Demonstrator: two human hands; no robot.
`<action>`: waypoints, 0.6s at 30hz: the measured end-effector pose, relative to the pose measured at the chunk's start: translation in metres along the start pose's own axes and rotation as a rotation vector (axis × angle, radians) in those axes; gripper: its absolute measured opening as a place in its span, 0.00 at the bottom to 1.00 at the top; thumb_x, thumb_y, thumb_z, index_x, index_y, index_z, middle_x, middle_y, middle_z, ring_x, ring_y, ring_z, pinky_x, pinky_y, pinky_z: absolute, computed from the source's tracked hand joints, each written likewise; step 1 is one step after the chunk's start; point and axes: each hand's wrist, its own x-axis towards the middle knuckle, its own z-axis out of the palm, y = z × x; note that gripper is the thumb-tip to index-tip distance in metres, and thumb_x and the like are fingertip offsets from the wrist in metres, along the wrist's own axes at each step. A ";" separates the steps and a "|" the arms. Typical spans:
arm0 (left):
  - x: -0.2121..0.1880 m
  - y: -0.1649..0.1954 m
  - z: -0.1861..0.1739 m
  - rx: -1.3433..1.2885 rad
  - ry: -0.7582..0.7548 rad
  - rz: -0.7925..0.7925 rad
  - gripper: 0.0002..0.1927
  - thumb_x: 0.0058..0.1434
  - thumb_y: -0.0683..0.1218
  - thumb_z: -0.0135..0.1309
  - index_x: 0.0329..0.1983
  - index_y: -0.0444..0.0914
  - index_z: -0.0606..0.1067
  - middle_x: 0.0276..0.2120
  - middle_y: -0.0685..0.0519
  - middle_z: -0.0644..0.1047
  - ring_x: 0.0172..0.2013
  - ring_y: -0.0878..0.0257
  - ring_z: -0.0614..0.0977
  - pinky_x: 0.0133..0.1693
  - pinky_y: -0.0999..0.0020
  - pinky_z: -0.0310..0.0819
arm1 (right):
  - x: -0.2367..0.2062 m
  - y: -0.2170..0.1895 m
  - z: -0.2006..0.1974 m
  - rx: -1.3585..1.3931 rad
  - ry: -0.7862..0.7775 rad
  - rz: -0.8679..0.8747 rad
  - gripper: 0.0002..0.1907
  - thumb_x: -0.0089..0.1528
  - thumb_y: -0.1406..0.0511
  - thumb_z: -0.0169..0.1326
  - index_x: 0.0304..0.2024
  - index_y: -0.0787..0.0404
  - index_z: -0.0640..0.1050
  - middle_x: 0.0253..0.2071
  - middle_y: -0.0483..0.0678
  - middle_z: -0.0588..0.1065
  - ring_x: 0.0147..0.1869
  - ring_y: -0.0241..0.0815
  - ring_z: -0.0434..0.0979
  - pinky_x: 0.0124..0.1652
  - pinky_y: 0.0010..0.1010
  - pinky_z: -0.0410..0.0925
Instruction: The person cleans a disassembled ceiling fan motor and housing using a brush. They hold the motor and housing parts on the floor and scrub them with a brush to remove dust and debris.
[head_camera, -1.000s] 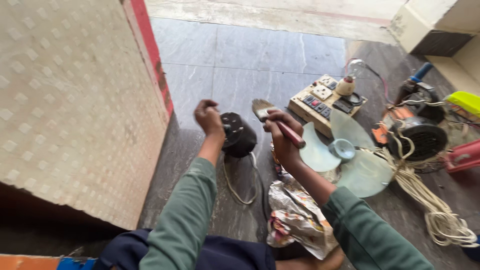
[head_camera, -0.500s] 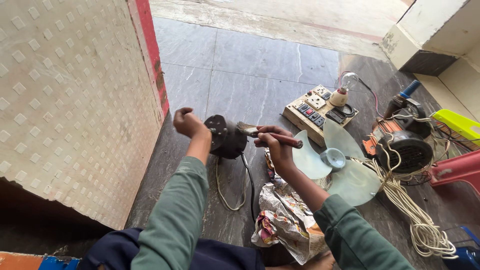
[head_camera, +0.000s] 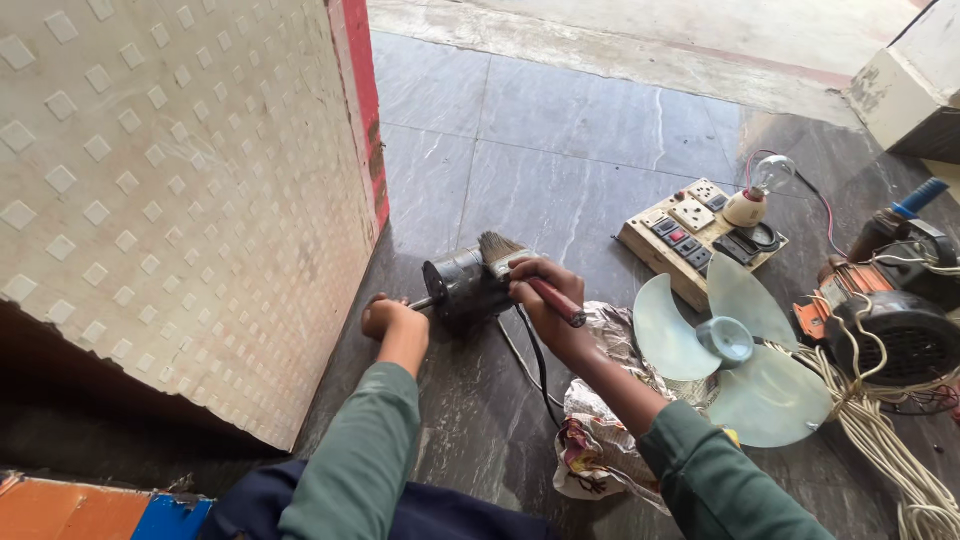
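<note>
A small dark fan motor (head_camera: 466, 285) is held just above the dark stone floor. My left hand (head_camera: 392, 320) is closed around the thin shaft sticking out of the motor's left end. My right hand (head_camera: 545, 300) grips a paintbrush (head_camera: 528, 275) with a reddish handle, and its bristles rest on the top right of the motor. A black cord (head_camera: 535, 360) runs from the motor back toward me.
A pale blue three-blade fan propeller (head_camera: 730, 345) lies at right beside crumpled paper (head_camera: 595, 440). Behind it sits a wooden switchboard (head_camera: 695, 235) with a bulb (head_camera: 765, 180). An orange-and-black motor (head_camera: 885, 325) and coiled white cable (head_camera: 890, 450) lie far right. A textured panel (head_camera: 170, 190) stands at left.
The motor and both hands have dropped lower and nearer to me. The brush has swung onto the motor's top, and the view has shifted so the propeller and switchboard sit further right.
</note>
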 end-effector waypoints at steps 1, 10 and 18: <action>0.001 -0.001 0.000 0.029 0.000 0.019 0.11 0.57 0.41 0.45 0.28 0.38 0.79 0.31 0.45 0.81 0.33 0.49 0.81 0.35 0.54 0.73 | -0.001 -0.001 -0.002 -0.018 0.005 -0.032 0.07 0.57 0.73 0.57 0.38 0.70 0.81 0.46 0.53 0.83 0.45 0.39 0.84 0.46 0.28 0.75; 0.010 0.033 0.011 0.660 -0.442 1.081 0.13 0.63 0.46 0.47 0.42 0.42 0.82 0.42 0.46 0.84 0.44 0.50 0.85 0.46 0.55 0.79 | -0.018 -0.005 -0.006 -0.039 0.002 -0.098 0.06 0.58 0.73 0.60 0.39 0.67 0.81 0.45 0.52 0.83 0.47 0.41 0.85 0.48 0.29 0.75; -0.024 0.039 0.016 1.109 -1.114 1.406 0.51 0.52 0.65 0.66 0.72 0.38 0.59 0.70 0.42 0.62 0.70 0.46 0.61 0.64 0.38 0.45 | -0.019 -0.003 -0.009 -0.116 -0.066 -0.171 0.05 0.59 0.73 0.58 0.38 0.66 0.81 0.46 0.52 0.83 0.48 0.42 0.86 0.47 0.30 0.76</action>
